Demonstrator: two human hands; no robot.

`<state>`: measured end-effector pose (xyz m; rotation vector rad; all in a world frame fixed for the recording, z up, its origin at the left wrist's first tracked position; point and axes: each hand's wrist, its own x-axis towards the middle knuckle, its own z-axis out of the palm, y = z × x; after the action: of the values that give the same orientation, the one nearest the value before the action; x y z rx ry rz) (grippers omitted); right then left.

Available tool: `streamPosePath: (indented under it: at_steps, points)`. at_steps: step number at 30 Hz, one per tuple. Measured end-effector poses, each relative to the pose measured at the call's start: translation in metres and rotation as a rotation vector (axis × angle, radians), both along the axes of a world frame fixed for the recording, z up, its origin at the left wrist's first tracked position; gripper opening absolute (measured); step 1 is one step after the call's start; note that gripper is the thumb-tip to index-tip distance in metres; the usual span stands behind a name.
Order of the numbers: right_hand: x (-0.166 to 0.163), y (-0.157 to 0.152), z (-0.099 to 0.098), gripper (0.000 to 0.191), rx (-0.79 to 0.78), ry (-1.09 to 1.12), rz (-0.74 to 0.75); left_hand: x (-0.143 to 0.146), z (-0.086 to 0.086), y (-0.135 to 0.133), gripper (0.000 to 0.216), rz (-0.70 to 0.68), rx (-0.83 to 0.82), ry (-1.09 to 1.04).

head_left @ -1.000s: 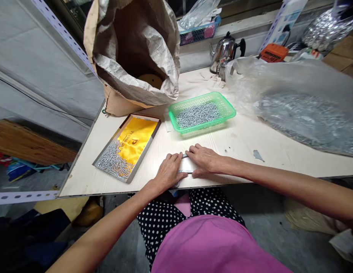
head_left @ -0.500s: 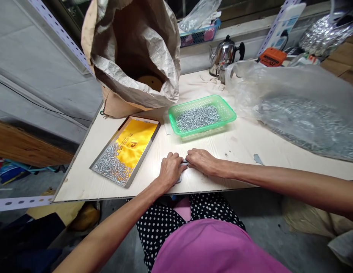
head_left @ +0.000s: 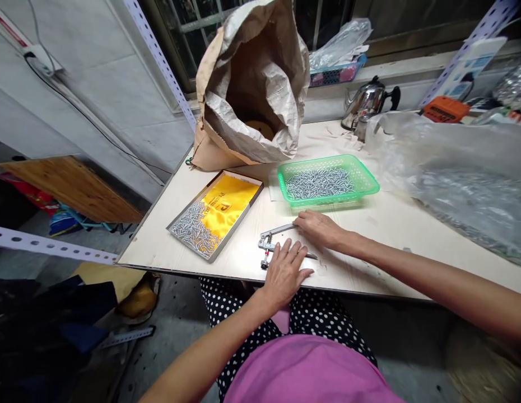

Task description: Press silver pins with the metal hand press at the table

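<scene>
A small metal hand press tool [head_left: 270, 239] lies on the white table [head_left: 370, 246] near its front edge. My left hand [head_left: 284, 270] rests flat over the tool's lower part, fingers spread. My right hand [head_left: 317, 228] sits just right of it, fingers curled at the end of the tool's upper handle. Behind my hands stands a green plastic basket [head_left: 328, 180] holding several small metal pieces. To the left lies a shallow box [head_left: 217, 212] with a yellow cloth lining and a heap of the same metal pieces in its near corner.
A big open paper sack [head_left: 255, 89] stands at the table's back left. A large clear plastic bag [head_left: 454, 168] of metal parts covers the right side. A steel kettle [head_left: 367, 103] and an orange device [head_left: 449, 108] sit at the back. A perforated shelf rail [head_left: 46, 246] runs at left.
The view has swung right and up. My hands, which lay together over the tool, have moved apart; the tool now shows open, with my left hand flat on it and my right at its handle.
</scene>
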<state>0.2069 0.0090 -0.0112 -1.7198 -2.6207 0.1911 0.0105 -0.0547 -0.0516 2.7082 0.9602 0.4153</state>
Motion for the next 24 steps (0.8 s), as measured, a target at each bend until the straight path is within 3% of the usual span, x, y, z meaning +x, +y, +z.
streamPosePath:
  at_steps: [6, 8, 12, 14, 20, 24]
  points:
    - [-0.017, 0.01, 0.0, 0.02, 0.07, -0.101, -0.141, -0.002, 0.008, -0.001, 0.048, -0.014, -0.083, -0.055]
    - [-0.032, 0.005, 0.005, 0.019, 0.084, -0.075, -0.051, -0.002, 0.007, -0.001, 0.052, -0.035, -0.087, -0.067]
    - [-0.071, -0.004, 0.014, 0.013, 0.077, 0.029, 0.385, -0.003, 0.0, -0.003, 0.049, -0.023, -0.13, -0.029]
    - [-0.088, -0.002, 0.017, 0.011, 0.041, 0.004, 0.499, -0.004, -0.004, -0.003, 0.045, -0.009, -0.155, -0.002]
    - [-0.114, 0.004, 0.011, 0.013, 0.043, -0.079, 0.619, -0.006, -0.012, -0.004, 0.045, 0.006, -0.179, -0.013]
    - [-0.116, 0.001, 0.015, 0.012, 0.112, 0.138, 0.558, -0.005, -0.008, -0.006, 0.047, -0.002, -0.195, -0.02]
